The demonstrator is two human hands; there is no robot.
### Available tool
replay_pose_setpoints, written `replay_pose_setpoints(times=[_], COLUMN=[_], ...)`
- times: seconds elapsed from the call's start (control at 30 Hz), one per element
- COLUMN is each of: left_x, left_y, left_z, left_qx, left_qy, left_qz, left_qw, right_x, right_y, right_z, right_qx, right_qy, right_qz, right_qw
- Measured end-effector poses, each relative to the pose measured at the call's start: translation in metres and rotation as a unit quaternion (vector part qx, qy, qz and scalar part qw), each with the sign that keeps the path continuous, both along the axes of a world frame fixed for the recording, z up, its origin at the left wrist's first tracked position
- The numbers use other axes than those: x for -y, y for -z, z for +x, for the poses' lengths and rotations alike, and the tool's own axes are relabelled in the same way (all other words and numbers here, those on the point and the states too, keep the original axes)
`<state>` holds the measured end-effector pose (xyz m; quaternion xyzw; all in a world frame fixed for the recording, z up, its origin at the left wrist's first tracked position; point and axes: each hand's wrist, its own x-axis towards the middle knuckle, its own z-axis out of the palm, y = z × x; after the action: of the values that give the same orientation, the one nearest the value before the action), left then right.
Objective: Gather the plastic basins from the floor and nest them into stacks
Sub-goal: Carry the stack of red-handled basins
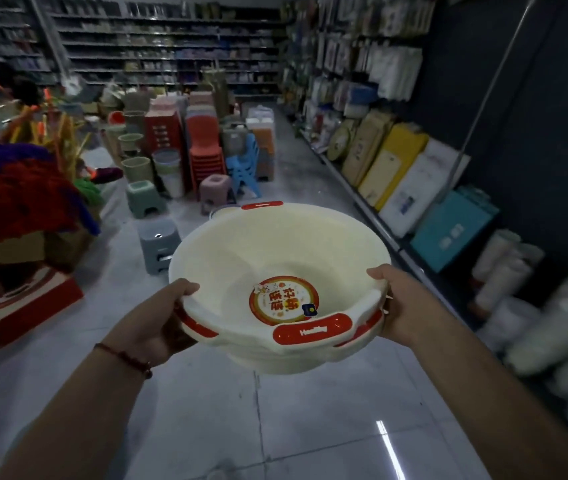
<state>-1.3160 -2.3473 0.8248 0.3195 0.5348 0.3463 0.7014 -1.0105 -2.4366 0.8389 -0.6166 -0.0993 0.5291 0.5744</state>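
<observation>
A person in a dim shop aisle holds a nested stack of cream plastic basins (pixel 275 258) with red handle grips, raised above the tiled floor (pixel 227 420). The left hand (pixel 158 320) grips the near-left rim, thumb hooked over the edge and fingers (pixel 171 341) wrapped beneath, clamped on the stack; a red beaded bracelet (pixel 126 358) circles that wrist. The right hand (pixel 398 303) clamps the right rim the same way, thumb on top. Between the two hands, inside the top basin, lies a round red-and-yellow label (pixel 284 299), and just nearer than it a red handle grip (pixel 312 330) bears white lettering. Beyond the hands stand a grey step stool (pixel 159 245), stacked red plastic chairs (pixel 204 147) and blue chairs (pixel 246 164). Right of the right hand, boxed goods line a low shelf (pixel 397 168).
</observation>
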Motion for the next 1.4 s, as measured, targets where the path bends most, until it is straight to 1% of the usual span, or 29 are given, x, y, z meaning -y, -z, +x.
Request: replay_pose_setpoints(times=[0.1, 0.2, 0.4, 0.57, 0.7, 0.9, 1.0, 1.17, 1.4], left_x=[-0.032, -0.071, -0.167, -0.238, -0.279, -0.338, -0.367, -0.419, -0.504], left_y=[0.000, 0.003, 0.003, -0.006, -0.011, -0.021, -0.019, -0.021, -0.028], left_z=[0.014, 0.019, 0.007, 0.000, 0.013, 0.046, 0.059, 0.097, 0.196], left_qx=[0.006, 0.014, 0.018, 0.016, 0.013, 0.003, -0.001, -0.008, 0.003], left_qy=[0.011, 0.024, 0.036, 0.065, 0.069, 0.078, 0.085, 0.081, 0.079], left_qz=[0.000, -0.002, 0.008, 0.013, 0.005, 0.000, 0.000, 0.000, 0.014], left_qw=[1.000, 1.000, 0.999, 0.998, 0.998, 0.997, 0.996, 0.997, 0.997], right_x=[-0.019, -0.049, -0.130, -0.188, -0.221, -0.281, -0.308, -0.356, -0.449], right_y=[0.000, -0.002, -0.001, 0.006, 0.005, -0.002, -0.001, 0.007, 0.002], right_z=[0.011, 0.014, -0.004, -0.015, -0.013, 0.002, 0.018, 0.058, 0.165], right_qx=[0.006, 0.033, 0.010, -0.013, -0.026, -0.004, -0.013, -0.044, -0.055], right_qy=[0.016, 0.008, 0.046, 0.073, 0.117, 0.160, 0.171, 0.142, 0.139], right_qz=[0.001, -0.010, -0.003, -0.007, -0.021, -0.024, -0.035, 0.000, 0.026], right_qw=[1.000, 0.999, 0.999, 0.997, 0.993, 0.987, 0.985, 0.989, 0.988])
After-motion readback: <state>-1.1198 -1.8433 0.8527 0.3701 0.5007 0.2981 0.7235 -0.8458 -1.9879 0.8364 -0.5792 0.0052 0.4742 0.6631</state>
